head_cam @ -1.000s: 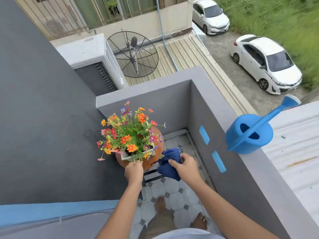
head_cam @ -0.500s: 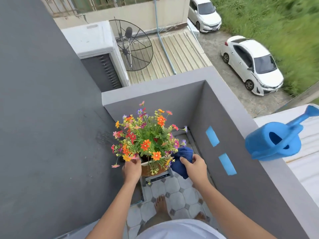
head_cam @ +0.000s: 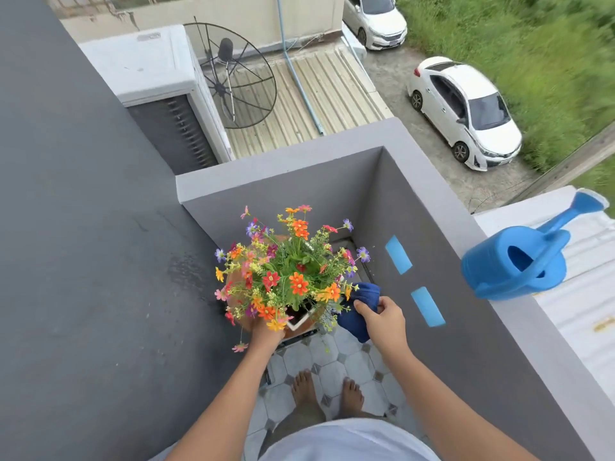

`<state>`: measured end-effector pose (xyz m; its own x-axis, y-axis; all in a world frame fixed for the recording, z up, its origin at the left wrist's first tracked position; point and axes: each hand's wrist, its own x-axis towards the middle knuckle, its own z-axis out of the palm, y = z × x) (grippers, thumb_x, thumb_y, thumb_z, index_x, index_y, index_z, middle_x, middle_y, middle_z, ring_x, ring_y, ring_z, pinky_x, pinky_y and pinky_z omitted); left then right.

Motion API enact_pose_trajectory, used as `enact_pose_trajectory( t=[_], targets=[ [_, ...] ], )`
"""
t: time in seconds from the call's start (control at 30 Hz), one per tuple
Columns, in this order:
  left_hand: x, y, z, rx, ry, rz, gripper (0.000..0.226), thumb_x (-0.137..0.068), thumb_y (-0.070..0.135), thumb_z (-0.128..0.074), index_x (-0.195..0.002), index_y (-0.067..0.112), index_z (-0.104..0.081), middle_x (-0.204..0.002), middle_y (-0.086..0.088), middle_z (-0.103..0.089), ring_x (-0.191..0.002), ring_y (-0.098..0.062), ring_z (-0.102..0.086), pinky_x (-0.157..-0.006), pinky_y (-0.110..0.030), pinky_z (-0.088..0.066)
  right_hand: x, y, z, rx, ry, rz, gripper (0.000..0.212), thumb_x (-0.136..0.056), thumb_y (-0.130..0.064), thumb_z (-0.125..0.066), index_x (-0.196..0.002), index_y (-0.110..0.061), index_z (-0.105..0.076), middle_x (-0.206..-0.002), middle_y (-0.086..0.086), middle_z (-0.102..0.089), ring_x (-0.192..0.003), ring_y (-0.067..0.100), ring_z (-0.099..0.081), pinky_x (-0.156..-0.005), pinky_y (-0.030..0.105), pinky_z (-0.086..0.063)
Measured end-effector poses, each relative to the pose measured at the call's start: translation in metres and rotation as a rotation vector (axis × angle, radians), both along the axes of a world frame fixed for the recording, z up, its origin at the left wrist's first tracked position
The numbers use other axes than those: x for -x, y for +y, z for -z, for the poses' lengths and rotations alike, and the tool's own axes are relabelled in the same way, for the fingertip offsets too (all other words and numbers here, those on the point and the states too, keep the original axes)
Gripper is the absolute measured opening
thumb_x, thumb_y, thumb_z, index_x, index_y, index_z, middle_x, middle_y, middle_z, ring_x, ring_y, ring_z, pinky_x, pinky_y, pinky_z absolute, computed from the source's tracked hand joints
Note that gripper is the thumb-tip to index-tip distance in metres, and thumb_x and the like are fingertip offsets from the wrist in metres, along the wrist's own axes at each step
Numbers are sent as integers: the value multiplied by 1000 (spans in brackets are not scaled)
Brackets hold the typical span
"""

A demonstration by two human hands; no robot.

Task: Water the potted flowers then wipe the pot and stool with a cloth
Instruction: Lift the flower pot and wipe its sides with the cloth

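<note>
Flowers: a bunch of small orange, red, pink, yellow and purple flowers on green stems (head_cam: 289, 271) stood in the far corner of the narrow balcony, spreading wide over its pot.
Pot: a round terracotta-coloured pot (head_cam: 301, 327) showed only as a brown rim under the blooms, with a white square inner container at its near edge.
Stool: what the pot rested on was almost wholly hidden; I could not tell its shape.
Left hand: my left hand (head_cam: 266, 334) was at the near left rim of the pot, fingers tucked under the flowers and out of sight, so I could not tell whether they gripped it.
Right hand: my right hand (head_cam: 382, 319) was just right of the pot, fingers closed around the cloth.
Cloth: a bunched dark blue cloth (head_cam: 357, 311) was pressed against the pot's right side, between pot and wall.
Floor: pale octagonal tiles with small dark squares (head_cam: 332, 361) lay below, my bare feet near the pot.
Wall: the grey parapet wall (head_cam: 466, 344) ran along the right, with two light blue rectangles on its inner face.
Watering can: a bright blue plastic watering can (head_cam: 519, 261) sat on top of the parapet to the right, spout pointing far right, well apart from the flowers.
</note>
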<state>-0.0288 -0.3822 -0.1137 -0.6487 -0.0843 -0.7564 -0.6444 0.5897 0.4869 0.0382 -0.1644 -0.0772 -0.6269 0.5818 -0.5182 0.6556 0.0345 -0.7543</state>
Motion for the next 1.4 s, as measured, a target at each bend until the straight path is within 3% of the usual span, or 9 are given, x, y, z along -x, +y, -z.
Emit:
enact_pose_trajectory(
  t=[0.07,0.13,0.27,0.5,0.8,0.93,1.03,1.23,1.4],
  targets=[
    [0,0,-1,-74,-50,50,23,-97,7,-38,-79,12,-50,-55,-4,-47,-46,-14,-39,-61,-29,-36,-3,5,1,6,-3,1,23,-85,-25,-73,-88,-5,-61,-81,11,-66,-72,23,-58,-65,36,-46],
    [2,2,-5,-92,-50,66,29,-98,11,-29,-79,8,-51,-50,-2,-48,-40,-9,-37,-58,-21,-32,-5,11,1,15,3,-1,21,-85,-24,-73,-90,-7,-62,-83,9,-68,-75,23,-61,-67,40,-50],
    [8,12,-13,-40,-26,147,38,-94,10,-36,-58,11,-48,-54,-4,-54,-53,-18,-43,-64,-29,-38,-15,22,5,69,35,-13,10,-85,-24,-72,-91,-17,-67,-87,3,-73,-85,22,-69,-80,48,-57],
    [7,44,-56,-244,66,-118,22,-103,28,-41,-102,9,-53,-64,-16,-70,-41,-13,-43,-40,-22,-34,-22,44,-15,149,211,-10,16,-89,-21,-72,-97,-35,-75,-90,-6,-79,-90,17,-74,-81,45,-62],
    [-14,78,-173,-554,133,-199,24,-101,7,-35,-79,3,-43,-46,-14,-55,-50,-19,-38,-38,-23,-25,32,54,-90,-58,530,9,5,-86,-30,-73,-88,-27,-70,-86,4,-63,-76,18,-60,-72,38,-52],
    [-4,89,-219,-670,183,-238,27,-103,8,-33,-79,4,-45,-55,-17,-57,-41,-14,-34,-41,-24,-25,42,25,-145,-204,776,-104,35,-85,-8,-73,-67,-28,-50,-72,-1,-43,-63,8,-41,-61,27,-33],
    [13,91,-245,-719,295,-300,29,-102,8,-31,-80,2,-48,-59,-21,-52,-33,-10,-34,-41,-24,-27,32,6,-160,-223,901,-238,11,-86,-11,-75,-82,-18,-67,-78,1,-50,-71,14,-52,-65,28,-40],
    [18,89,-285,-759,374,-315,19,-104,10,-34,-88,7,-42,-65,-20,-48,-31,-10,-36,-33,-20,-25,42,11,-154,-245,884,-209,21,-90,-19,-73,-79,-6,-61,-77,4,-48,-70,19,-50,-65,35,-40],
    [7,90,-302,-788,371,-255,28,-103,8,-33,-78,5,-45,-60,-18,-52,-33,-9,-30,-38,-21,-25,78,40,-186,-213,887,-50,24,-89,-22,-72,-75,-7,-61,-76,5,-50,-68,14,-50,-63,19,-35]
  ],
)
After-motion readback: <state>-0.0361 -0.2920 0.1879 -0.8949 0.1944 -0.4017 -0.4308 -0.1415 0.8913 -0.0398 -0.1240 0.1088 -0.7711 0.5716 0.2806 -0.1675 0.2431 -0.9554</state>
